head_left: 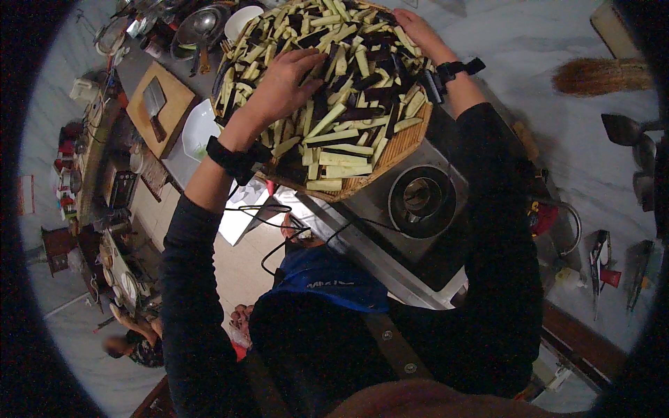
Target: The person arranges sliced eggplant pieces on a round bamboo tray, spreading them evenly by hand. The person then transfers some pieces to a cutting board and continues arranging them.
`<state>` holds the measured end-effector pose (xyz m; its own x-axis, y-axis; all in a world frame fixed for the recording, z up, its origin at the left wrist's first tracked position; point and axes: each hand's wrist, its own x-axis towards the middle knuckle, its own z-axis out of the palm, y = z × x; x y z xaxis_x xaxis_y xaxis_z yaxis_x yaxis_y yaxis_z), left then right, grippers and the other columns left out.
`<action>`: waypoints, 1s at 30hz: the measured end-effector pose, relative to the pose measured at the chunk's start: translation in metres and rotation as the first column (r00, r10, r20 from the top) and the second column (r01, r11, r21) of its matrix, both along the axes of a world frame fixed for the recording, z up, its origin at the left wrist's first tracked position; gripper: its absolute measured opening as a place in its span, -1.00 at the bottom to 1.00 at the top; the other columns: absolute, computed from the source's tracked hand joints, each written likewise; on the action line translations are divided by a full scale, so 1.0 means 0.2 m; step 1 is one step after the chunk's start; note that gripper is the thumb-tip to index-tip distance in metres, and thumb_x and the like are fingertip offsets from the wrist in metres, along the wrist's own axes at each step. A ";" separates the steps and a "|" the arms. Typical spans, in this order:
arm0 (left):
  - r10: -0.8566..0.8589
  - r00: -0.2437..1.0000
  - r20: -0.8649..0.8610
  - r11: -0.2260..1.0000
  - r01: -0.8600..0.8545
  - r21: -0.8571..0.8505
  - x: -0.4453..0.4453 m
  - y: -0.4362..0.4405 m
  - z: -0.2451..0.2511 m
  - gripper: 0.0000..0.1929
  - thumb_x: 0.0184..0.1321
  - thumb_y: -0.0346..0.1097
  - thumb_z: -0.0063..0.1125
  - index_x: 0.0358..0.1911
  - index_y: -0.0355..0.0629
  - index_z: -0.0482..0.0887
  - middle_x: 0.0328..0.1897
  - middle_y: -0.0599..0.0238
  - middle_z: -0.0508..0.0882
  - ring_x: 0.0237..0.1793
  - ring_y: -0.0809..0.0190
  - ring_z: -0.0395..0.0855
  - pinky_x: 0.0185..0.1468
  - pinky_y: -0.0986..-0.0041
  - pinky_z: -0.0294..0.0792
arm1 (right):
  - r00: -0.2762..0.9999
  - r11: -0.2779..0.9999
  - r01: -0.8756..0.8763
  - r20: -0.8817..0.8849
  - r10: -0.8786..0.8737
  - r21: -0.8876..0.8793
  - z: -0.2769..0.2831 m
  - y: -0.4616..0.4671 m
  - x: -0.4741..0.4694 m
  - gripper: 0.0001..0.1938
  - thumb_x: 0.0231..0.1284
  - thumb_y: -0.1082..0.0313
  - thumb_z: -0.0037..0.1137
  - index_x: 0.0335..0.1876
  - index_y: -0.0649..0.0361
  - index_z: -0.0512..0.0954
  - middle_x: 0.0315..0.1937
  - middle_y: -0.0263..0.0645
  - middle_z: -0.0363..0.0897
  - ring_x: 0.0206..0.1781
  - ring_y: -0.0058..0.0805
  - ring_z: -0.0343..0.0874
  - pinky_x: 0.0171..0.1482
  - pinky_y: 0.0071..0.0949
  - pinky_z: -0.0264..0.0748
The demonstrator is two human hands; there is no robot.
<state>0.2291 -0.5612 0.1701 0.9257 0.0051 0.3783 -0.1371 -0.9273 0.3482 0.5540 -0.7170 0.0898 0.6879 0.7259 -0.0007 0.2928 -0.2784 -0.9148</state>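
A broad woven bamboo tray (402, 149) spreads before me, heaped with cut eggplant strips (360, 123), pale inside with dark purple skin. My left hand (285, 83) lies over the left part of the heap, thumb and fingers apart, its fingertips touching the strips. At the tray's upper right rim is my right hand (418, 31), holding the edge; some of its fingers are hidden. Below the tray's right side shows a stove burner (421, 201), and the tray covers part of the stovetop. Both my wrists wear black straps.
To the left, a cleaver (154, 102) lies on a wooden cutting board (180, 94), with a white bowl (197, 128) beside it. Pans (201, 26) crowd the counter's far end. A straw brush (601, 76) and ladles (622, 130) hang at right. Another person (143, 339) is at lower left.
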 end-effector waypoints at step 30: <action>0.003 1.000 0.007 0.999 -0.003 -0.034 0.01 0.00 -0.01 -0.55 0.10 -0.33 0.28 0.11 -0.20 0.60 0.15 0.04 0.62 0.15 -0.10 0.55 0.26 0.19 0.36 | 0.987 0.906 -0.156 0.107 0.123 0.394 0.08 -0.17 -0.13 -0.63 0.40 0.19 0.02 0.22 0.17 0.54 0.15 -0.31 0.61 0.19 -0.51 0.52 0.32 -0.53 0.31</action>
